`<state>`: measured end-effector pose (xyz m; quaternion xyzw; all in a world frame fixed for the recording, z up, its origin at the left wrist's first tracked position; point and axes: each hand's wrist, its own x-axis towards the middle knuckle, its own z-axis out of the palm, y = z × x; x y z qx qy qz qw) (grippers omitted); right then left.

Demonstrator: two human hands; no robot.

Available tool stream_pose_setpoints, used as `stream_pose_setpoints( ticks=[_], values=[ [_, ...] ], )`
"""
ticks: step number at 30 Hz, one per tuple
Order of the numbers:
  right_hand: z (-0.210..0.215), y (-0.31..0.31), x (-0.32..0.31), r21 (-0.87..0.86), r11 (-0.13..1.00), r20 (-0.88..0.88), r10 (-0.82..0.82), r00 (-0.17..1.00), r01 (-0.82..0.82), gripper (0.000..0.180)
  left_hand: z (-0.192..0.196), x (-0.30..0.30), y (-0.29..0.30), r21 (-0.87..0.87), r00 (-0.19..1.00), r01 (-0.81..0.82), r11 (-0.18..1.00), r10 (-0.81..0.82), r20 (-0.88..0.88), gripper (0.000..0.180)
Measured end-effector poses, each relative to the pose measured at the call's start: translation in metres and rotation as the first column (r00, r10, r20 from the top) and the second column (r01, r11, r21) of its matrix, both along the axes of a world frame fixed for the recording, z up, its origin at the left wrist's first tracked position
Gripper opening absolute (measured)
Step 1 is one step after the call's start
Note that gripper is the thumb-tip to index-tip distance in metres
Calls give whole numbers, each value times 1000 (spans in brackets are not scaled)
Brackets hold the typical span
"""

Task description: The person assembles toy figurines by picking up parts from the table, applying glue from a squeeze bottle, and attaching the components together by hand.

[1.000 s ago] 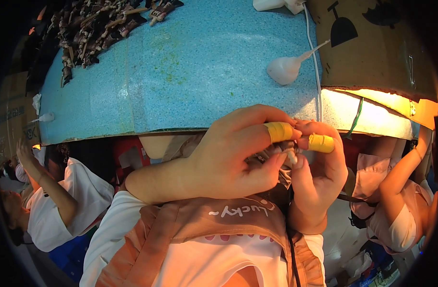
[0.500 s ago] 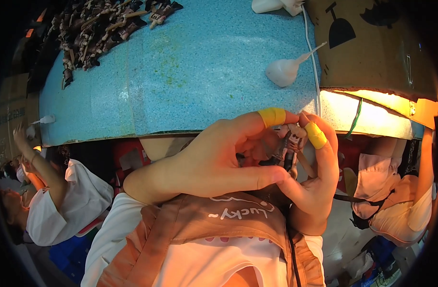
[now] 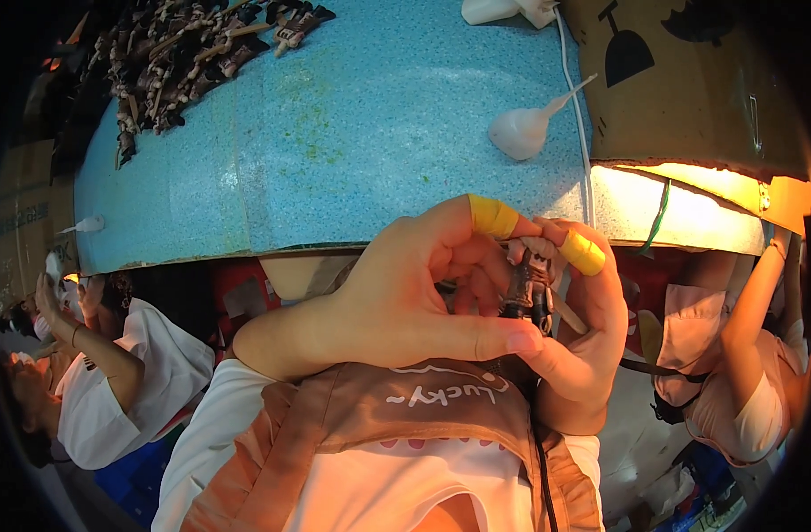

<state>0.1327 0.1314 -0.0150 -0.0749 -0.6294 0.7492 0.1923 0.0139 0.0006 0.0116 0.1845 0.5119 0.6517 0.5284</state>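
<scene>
A small painted figurine (image 3: 533,282) with a brown body and dark legs is held between my two hands, in front of the table edge. My left hand (image 3: 414,293) curls round it from the left, its index finger and thumb at the figurine's top and bottom. From the other side my right hand (image 3: 592,328) closes on it, fingertips meeting those of the left. Yellow tape wraps one finger of each hand. A thin wooden stick (image 3: 569,314) slants beside the figurine against my right palm. Parts of the figurine are hidden by my fingers.
On the blue table (image 3: 352,177) lies a pile of similar figurines with sticks (image 3: 175,62), far left. A white squeeze bottle (image 3: 521,133) with a thin spout stands near a white cable (image 3: 576,97). Cardboard (image 3: 689,106) covers the far right. Co-workers sit at left (image 3: 131,381) and right (image 3: 742,372).
The figurine has turned more upright between my fingers and sits slightly lower. My hands have shifted only a little. Both co-workers' arms have moved.
</scene>
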Motion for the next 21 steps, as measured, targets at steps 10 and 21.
stream_pose_setpoints(
  ticks=[10, 21],
  values=[
    [-7, 11, -2, 257, 965, -93, -17, 996, 40, 70, 3, 1, 0, -22, 999, 22, 1000, -23, -47, 67],
    [-3, 7, 0, 210, 976, -33, -54, 998, 60, 69, 1, 2, -3, 6, 999, 15, 1000, -15, -44, 66]
  ],
)
